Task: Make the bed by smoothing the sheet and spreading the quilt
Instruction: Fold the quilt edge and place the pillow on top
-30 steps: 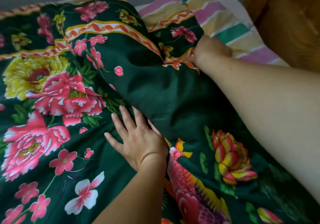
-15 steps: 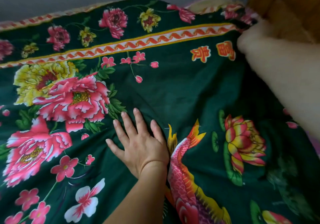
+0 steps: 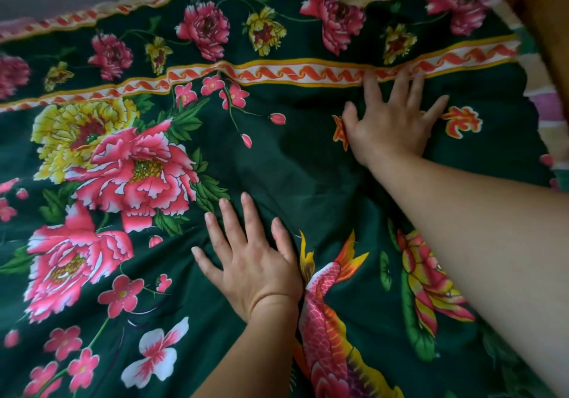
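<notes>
Head view: the quilt (image 3: 277, 163) is seen spread over the bed, with the left hand (image 3: 252, 262) and the right hand (image 3: 391, 120) both laid flat on it, fingers straight and spread, nothing grasped. The cloth is judged soft, light and easily wrinkled, so it is best taken hold of along its patterned border (image 3: 277, 72) near the striped sheet (image 3: 548, 111).

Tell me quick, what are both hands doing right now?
Left hand: open, fingers spread, pressing flat on the quilt.
Right hand: open, fingers spread, flat on the quilt near its patterned border.
</notes>
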